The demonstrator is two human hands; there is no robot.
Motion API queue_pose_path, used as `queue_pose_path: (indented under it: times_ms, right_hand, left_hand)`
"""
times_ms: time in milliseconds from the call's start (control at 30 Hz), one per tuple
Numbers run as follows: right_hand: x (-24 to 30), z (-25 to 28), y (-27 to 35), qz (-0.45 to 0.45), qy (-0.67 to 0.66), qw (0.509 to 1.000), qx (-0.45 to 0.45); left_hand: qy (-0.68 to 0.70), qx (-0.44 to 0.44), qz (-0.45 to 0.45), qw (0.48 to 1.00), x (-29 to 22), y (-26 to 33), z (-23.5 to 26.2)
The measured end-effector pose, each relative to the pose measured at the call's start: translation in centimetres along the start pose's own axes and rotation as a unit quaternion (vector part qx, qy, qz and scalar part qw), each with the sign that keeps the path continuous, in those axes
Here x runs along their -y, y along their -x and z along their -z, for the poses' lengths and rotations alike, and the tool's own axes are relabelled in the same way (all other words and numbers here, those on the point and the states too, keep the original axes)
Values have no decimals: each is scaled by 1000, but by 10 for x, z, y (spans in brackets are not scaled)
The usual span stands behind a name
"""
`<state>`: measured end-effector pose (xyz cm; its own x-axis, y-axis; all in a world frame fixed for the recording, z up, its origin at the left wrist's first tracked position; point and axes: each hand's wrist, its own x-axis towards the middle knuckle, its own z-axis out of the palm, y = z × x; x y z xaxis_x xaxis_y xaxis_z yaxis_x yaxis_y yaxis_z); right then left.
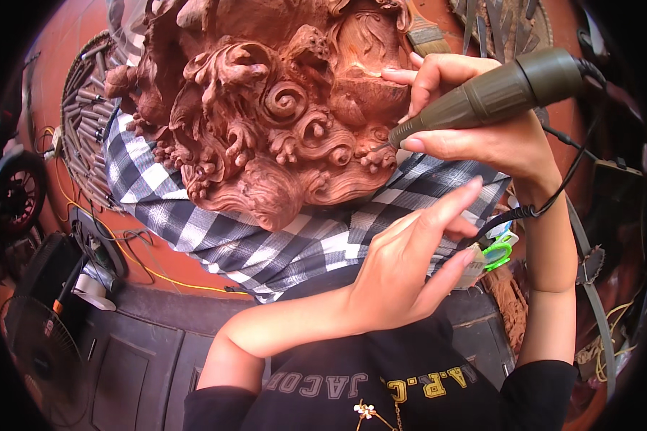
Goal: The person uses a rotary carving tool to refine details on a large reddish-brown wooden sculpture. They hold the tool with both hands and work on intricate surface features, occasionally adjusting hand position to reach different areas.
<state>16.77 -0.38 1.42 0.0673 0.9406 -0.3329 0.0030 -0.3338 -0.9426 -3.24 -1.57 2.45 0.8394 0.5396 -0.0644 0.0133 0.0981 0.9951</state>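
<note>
Just right of the carving (284,129), the right grip (489,147) clasps a rotary tool (492,95), the left grip (402,262) unclenched.

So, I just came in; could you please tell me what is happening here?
A person holds a dark green handheld power tool in the right hand, its tip at the lower right edge of an ornate reddish-brown carving. The left hand is held open in front of the body and appears to hold nothing. The carving is over a black-and-white checked cloth. Many slim rod-like tools lie off to the left.
</note>
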Motion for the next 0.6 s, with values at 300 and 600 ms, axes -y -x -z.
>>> queue_pose_path:
  times_ms: [300, 600]
  right_hand:
    - [3, -5, -1, -40, 132, 990, -30]
    - [4, -13, -2, -21, 166, 984, -53]
  left_hand:
    - [-37, -20, -23, 999, 13, -8, 2]
    - [-6, -49, -38, 998, 17, -10, 6]
